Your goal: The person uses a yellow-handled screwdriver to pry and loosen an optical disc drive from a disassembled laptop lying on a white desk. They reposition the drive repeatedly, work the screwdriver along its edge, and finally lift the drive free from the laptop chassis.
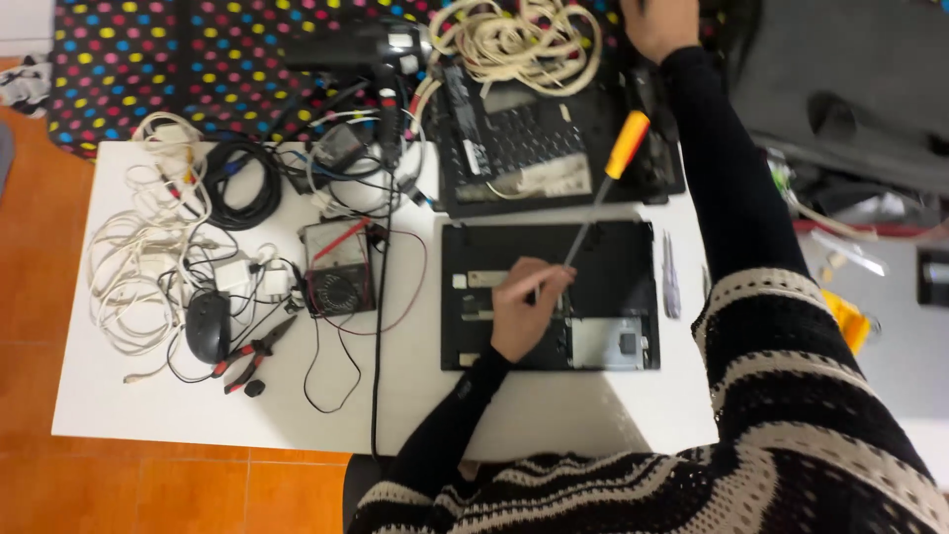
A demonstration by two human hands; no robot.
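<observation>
1. Centrally, lying flat on the white table point(554, 420): an opened black laptop base point(613, 259), underside up, cover off, with a silver metal plate point(611, 343) showing at its near right corner.
2. Left hand point(522, 309) over the middle of that base, fingers curled and pinched around the thin metal shaft of a screwdriver point(600, 193).
3. Screwdriver slanting up and away to the right, its orange-and-yellow handle point(627, 144) hanging free above the gap between the base and a second dismantled black laptop part point(554, 138) lying farther back.
4. Right hand point(657, 22) reaching to the far edge of view, past that second part; cut off by the frame, so cannot tell whether grasping or released.
5. Judged handling of the screwdriver: light, rigid, smooth steel shaft likely slippery; ribbed handle probably the surer place to grip for turning, shaft grip better for guiding the tip.
6. Judged handling of the laptop base: stiff plastic shell, moderately heavy, exposed boards inside fragile; best held by the outer edges, not the interior.
7. Left of the base: a multimeter point(337, 265) with red leads, red-handled pliers point(252, 353), a black mouse point(208, 326), tangles of white and black cables point(148, 267).
8. Just right of the base: slim tweezers point(670, 277).
</observation>
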